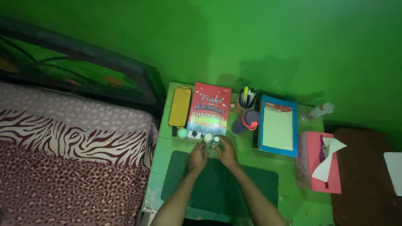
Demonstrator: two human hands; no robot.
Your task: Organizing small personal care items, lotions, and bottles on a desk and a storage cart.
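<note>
At the small jar (215,140) — both hands (212,154)

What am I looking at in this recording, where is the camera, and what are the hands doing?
There is no machine here: a person works with two bare hands, and the single picture comes from a camera worn on the head, looking down. The left hand and right hand meet above a dark green mat on a green desk. They reach at small round-topped containers; whether either hand grips one is too dim to tell. Behind lie a yellow pencil case, a red book, a pen cup, a dark bottle and a blue-edged pad. A pink tissue box sits at the right. A patterned bed cover is at the left.
</note>
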